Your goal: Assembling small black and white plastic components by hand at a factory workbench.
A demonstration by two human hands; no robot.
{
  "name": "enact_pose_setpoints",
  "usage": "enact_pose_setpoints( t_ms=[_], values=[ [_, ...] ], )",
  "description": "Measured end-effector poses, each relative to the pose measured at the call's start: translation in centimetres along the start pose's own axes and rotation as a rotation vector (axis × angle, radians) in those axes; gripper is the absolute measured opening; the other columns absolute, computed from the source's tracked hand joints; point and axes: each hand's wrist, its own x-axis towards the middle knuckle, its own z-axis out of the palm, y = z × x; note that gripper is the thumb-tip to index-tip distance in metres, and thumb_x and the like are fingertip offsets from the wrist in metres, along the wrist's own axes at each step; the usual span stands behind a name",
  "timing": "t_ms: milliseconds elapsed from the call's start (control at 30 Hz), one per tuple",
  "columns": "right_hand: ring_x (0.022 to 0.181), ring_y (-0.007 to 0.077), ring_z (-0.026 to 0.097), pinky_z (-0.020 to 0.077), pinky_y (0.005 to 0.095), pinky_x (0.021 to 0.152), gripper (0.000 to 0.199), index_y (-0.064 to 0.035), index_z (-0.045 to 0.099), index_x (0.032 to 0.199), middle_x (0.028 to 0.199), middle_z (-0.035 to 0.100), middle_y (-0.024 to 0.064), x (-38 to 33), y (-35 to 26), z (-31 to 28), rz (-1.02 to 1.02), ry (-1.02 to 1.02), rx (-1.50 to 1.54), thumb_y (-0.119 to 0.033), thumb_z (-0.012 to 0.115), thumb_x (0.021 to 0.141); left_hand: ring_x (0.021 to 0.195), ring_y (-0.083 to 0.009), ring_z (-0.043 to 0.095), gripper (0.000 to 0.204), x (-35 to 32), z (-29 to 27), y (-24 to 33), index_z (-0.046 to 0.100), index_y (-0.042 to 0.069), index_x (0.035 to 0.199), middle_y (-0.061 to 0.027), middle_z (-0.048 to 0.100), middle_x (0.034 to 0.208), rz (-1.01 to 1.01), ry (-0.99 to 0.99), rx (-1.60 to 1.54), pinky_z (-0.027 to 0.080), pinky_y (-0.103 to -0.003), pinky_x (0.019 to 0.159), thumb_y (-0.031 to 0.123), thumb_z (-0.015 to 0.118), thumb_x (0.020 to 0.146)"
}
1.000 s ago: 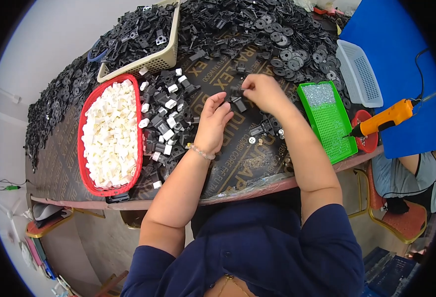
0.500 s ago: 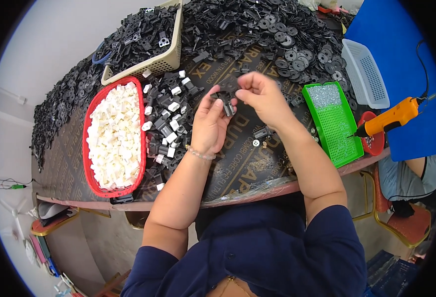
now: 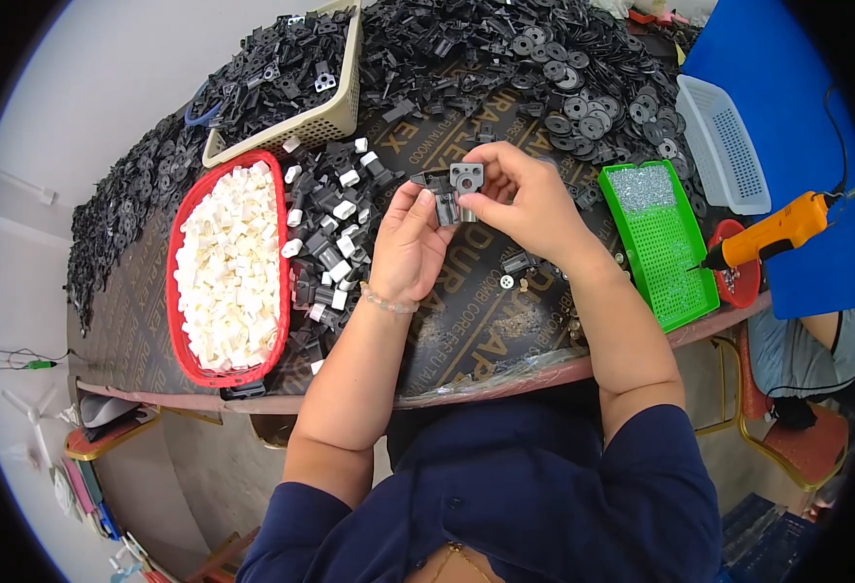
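Observation:
Above the middle of the table, my left hand [image 3: 410, 243] is closed on a black plastic housing [image 3: 444, 208]. My right hand [image 3: 525, 204] pinches a small dark plate with holes [image 3: 466, 179], its face turned up, right against the housing. Whether the two pieces are joined I cannot tell. Left of my hands lies a loose heap of black parts with white caps [image 3: 328, 251]. A single dark part [image 3: 518, 262] lies below my right wrist, with a small round white piece [image 3: 506, 282] beside it.
A red basket [image 3: 177, 321] of white caps stands left, a beige basket [image 3: 350, 92] of black parts behind it. Black discs [image 3: 588, 117] pile up at the back. At right are a green tray [image 3: 678, 319] of small metal pieces, an orange electric screwdriver [image 3: 777, 231] and a white basket [image 3: 724, 146].
The dark plate has turned in my right hand, so its holed face now shows. My right hand has shifted slightly, while my left hand stays on the housing.

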Motion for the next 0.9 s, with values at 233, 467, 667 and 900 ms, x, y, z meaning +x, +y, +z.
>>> enact_pose_setpoints(
  t_ms=[233,467,667,900],
  values=[
    [0.103,0.0186,0.061,0.0488,0.0313,0.087,0.039,-0.0064,0.070,0.112,0.119,0.062,0.0076,0.3,0.9,0.9,-0.319,0.164,-0.096,-0.014,0.081,0.075,0.108,-0.0170,0.063,0.021,-0.4,1.5,0.9,0.055,0.007,0.121,-0.0065,0.063,0.118,-0.133,-0.030,-0.021,0.053,-0.034,0.096,0.017,0.055,0.103],
    [0.104,0.0251,0.061,0.0493,0.0374,0.092,0.039,-0.0062,0.073,0.109,0.120,0.064,0.0094,0.3,0.3,0.4,-0.442,0.192,-0.342,-0.016,0.082,0.072,0.114,-0.0199,0.062,0.033,-0.6,1.2,0.9,0.053,0.002,0.131,-0.0091,0.062,0.124,-0.054,-0.054,0.028,0.053,-0.035,0.098,0.019,0.055,0.103],
    [0.103,0.0251,0.062,0.0498,0.0375,0.092,0.033,-0.0043,0.072,0.109,0.122,0.064,0.0115,0.4,0.4,0.0,-0.379,0.185,-0.290,-0.017,0.077,0.079,0.114,-0.0202,0.062,0.041,-1.1,2.2,0.7,0.049,0.000,0.140,-0.0120,0.062,0.127,0.024,-0.162,0.260,0.052,-0.034,0.098,0.010,0.057,0.101],
    [0.077,0.0028,0.054,0.0433,0.0190,0.070,0.016,0.0007,0.066,0.101,0.100,0.064,-0.0002,0.7,1.5,-0.5,0.009,-0.002,0.174,-0.012,0.069,0.092,0.084,-0.0102,0.067,0.019,-0.8,1.5,0.6,0.064,-0.003,0.111,-0.0048,0.071,0.094,0.044,0.003,0.708,0.052,-0.024,0.073,0.009,0.063,0.097]
  ],
)
